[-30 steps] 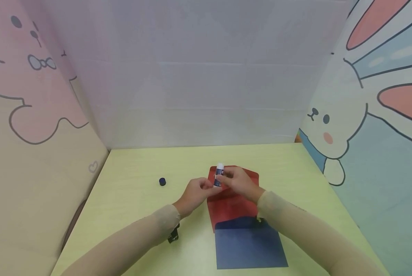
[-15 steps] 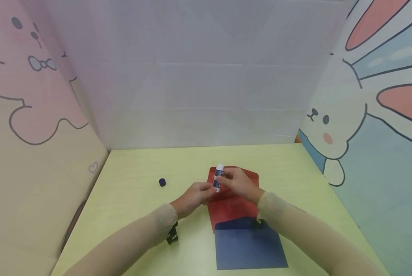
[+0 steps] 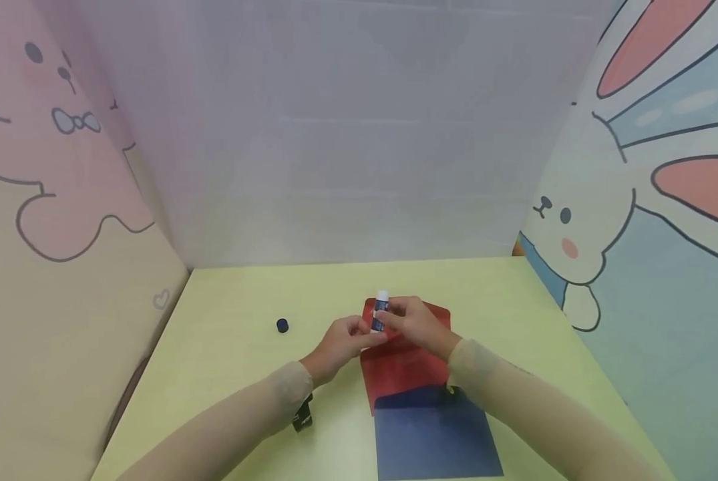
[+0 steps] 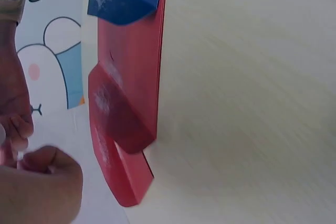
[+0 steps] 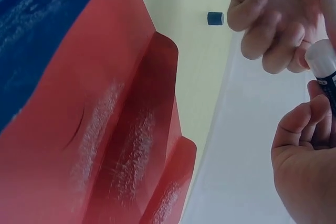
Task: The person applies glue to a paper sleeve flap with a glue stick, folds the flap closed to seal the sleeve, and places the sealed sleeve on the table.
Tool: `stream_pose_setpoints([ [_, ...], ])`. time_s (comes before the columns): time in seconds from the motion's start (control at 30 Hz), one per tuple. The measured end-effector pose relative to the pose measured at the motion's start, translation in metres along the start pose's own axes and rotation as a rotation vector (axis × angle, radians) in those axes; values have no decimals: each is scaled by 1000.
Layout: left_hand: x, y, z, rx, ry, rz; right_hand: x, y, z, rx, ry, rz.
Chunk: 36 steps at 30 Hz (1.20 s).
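A glue stick with a dark blue label stands nearly upright between the two hands, white at its upper end. My right hand grips its barrel with thumb and fingers. At its base, my left hand pinches the end between thumb and curled fingers; the right wrist view shows that white end by the left fingertips. Below the hands lie red envelopes, flaps raised, with whitish glue smears on the flaps. A blue envelope overlaps them at the front, also smeared in the left wrist view.
A small dark blue cap sits on the pale yellow table, left of the hands. Some black strap-like material shows beneath the left sleeve. Cartoon-printed panels flank the table, and a plain pale sheet closes the back.
The left fingers slid down and off the glue stick's base, baring its white end, then came back up around it. The right hand keeps its grip. The head view tilted slightly upward.
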State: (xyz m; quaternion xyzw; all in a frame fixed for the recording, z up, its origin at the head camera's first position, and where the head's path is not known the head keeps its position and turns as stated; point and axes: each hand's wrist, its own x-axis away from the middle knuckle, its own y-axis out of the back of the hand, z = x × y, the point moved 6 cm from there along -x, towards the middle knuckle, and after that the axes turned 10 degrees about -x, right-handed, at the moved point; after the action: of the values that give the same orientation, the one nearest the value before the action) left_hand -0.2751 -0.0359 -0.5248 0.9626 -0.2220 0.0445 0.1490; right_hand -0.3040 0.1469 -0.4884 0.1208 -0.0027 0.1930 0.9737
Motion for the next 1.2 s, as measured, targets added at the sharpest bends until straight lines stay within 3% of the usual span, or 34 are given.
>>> stream_pose_setpoints([
  [0.2, -2, -2, -3, 52, -23, 247, -3, 8, 4, -43, 23, -2],
  [0.3, -9, -4, -7, 91, -24, 301, -6, 12, 6, -61, 27, 1],
  [0.43, -17, 0, -13, 57, -32, 247, -11, 17, 9, -67, 25, -4],
  [0.7, -29, 5, -31, 12, -31, -94, -18, 28, 17, -86, 67, -5],
  [0.77, -28, 3, -30, 4, -26, -125, -17, 26, 15, -90, 70, 4],
  [0.87, -24, 1, -25, 4, -4, -119, -16, 23, 12, -80, 59, 12],
  [0.97, -21, 1, -22, 15, 14, -53, -15, 23, 9, -72, 40, 13],
  [1.2, -26, -5, -25, 101, -24, 239, -15, 34, 12, -126, 18, -3],
])
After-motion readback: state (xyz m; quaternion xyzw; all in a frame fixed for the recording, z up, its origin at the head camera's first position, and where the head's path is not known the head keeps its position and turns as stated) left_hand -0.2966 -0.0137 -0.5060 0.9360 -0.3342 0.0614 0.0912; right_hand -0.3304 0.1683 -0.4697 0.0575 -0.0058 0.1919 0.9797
